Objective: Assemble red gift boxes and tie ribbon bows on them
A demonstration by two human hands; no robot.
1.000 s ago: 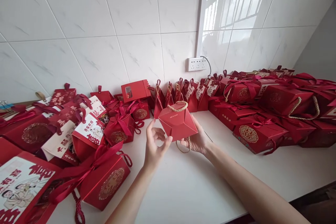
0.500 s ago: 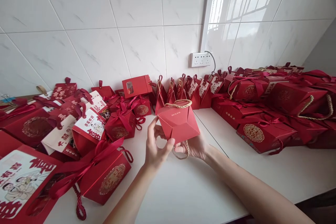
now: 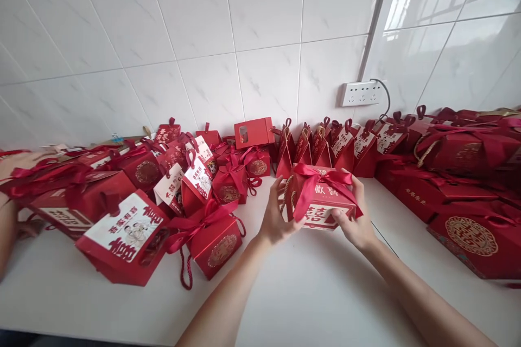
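Both my hands hold one red gift box with a red ribbon bow and white panel of red characters, standing upright on the white counter. My left hand grips its left side with fingers curled round the edge. My right hand wraps its right side, thumb on the front. A gold rope handle shows at the box's left.
Many red gift boxes and bags crowd the counter: a ribboned box and a printed box to the left, a row of small bags at the wall, larger boxes right. A wall socket sits above. Another person's arm shows at far left.
The box has been turned from bottom-facing-me to upright with its ribbon on top, and now rests on the counter. My view has swung to the left.
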